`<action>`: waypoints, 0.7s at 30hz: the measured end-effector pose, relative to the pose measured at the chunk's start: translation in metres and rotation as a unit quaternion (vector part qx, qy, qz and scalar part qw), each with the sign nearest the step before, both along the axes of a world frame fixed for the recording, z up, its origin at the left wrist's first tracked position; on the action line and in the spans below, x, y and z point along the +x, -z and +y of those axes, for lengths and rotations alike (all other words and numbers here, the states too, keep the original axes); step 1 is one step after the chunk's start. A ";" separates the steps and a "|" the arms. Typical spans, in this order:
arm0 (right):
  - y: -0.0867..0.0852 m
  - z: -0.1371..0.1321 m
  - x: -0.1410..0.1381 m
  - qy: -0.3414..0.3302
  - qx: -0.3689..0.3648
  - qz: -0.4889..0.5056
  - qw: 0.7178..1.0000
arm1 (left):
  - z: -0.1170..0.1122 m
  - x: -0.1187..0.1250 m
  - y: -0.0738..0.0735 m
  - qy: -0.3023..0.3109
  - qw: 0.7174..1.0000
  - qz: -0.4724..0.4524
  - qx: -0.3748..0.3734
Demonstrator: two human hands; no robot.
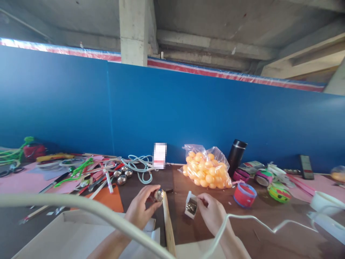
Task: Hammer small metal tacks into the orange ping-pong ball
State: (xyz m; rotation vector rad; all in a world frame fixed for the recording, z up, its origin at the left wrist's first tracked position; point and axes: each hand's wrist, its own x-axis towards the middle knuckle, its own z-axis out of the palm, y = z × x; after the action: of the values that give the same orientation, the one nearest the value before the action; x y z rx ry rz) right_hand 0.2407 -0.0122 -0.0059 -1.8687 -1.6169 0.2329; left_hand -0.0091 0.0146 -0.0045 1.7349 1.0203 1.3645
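Note:
My left hand [142, 207] grips a shiny metal ball [159, 195] between thumb and fingers, just above the end of a wooden stick [168, 230]. Small brassy metal pieces [191, 207], too small to name, lie in a little open white box [189, 215] on the brown table. Close against the box's right side is my right hand [211, 212], its fingers curled and pinched together. Whether anything is between those fingertips is hidden. More shiny metal balls [122, 179] sit together further back on the left.
A clear bag of orange balls [206, 171] stands behind the box, beside a black flask [237, 154]. Light blue rope [138, 165] and mixed tools lie left. A pale cable [88, 207] crosses in front of my forearms. A red-and-blue round container [244, 196] stands right.

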 end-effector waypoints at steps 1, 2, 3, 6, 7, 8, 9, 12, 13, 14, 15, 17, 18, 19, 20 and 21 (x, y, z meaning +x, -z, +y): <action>0.002 0.001 0.002 0.001 0.001 -0.007 1.000 | 0.000 0.000 0.000 -0.004 1.000 0.001 -0.004; 0.003 0.001 0.002 0.002 0.000 -0.012 1.000 | 0.000 0.000 0.001 -0.007 1.000 0.001 -0.007; 0.005 0.002 0.002 0.005 -0.003 -0.016 1.000 | 0.000 0.000 0.001 -0.008 1.000 0.001 -0.009; 0.007 0.001 -0.003 0.008 -0.015 -0.033 0.999 | 0.000 0.001 0.002 -0.007 1.000 0.010 -0.006; 0.007 0.001 -0.005 0.009 -0.023 -0.039 0.999 | 0.000 0.001 0.002 -0.005 1.000 0.014 -0.004; 0.007 0.001 -0.007 0.009 -0.030 -0.046 0.998 | -0.001 0.002 0.001 -0.004 1.000 0.014 -0.003; 0.007 0.001 -0.008 0.009 -0.039 -0.053 0.998 | -0.002 0.002 0.000 -0.001 1.000 0.011 -0.003; 0.009 0.003 -0.011 0.008 -0.062 -0.073 0.995 | -0.005 0.004 -0.002 0.008 1.000 -0.013 -0.009; 0.010 0.004 -0.011 0.007 -0.069 -0.079 0.994 | -0.005 0.005 -0.003 0.013 1.000 -0.021 -0.012; 0.011 0.005 -0.011 0.006 -0.074 -0.084 0.994 | -0.006 0.005 -0.004 0.016 0.999 -0.025 -0.014; 0.012 0.006 -0.011 0.006 -0.078 -0.088 0.993 | -0.006 0.005 -0.004 0.018 0.999 -0.024 -0.015; 0.014 0.007 -0.012 0.006 -0.082 -0.091 0.992 | -0.007 0.005 -0.003 0.020 1.000 -0.012 -0.016; 0.014 0.007 -0.012 0.007 -0.082 -0.091 0.992 | -0.007 0.005 -0.003 0.020 1.000 -0.007 -0.016; 0.014 0.008 -0.012 0.008 -0.083 -0.090 0.992 | -0.006 0.005 -0.003 0.021 1.000 -0.005 -0.015; 0.014 0.008 -0.012 0.008 -0.082 -0.089 0.993 | -0.006 0.005 -0.002 0.021 1.000 -0.007 -0.014; 0.014 0.008 -0.012 0.008 -0.081 -0.086 0.993 | -0.006 0.005 -0.002 0.022 1.000 -0.009 -0.014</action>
State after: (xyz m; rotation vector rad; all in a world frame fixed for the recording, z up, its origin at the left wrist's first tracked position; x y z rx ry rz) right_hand 0.2282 -0.0039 -0.0199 -2.0724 -1.7420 0.2051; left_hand -0.0040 0.0087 -0.0025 1.7116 0.9810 1.3295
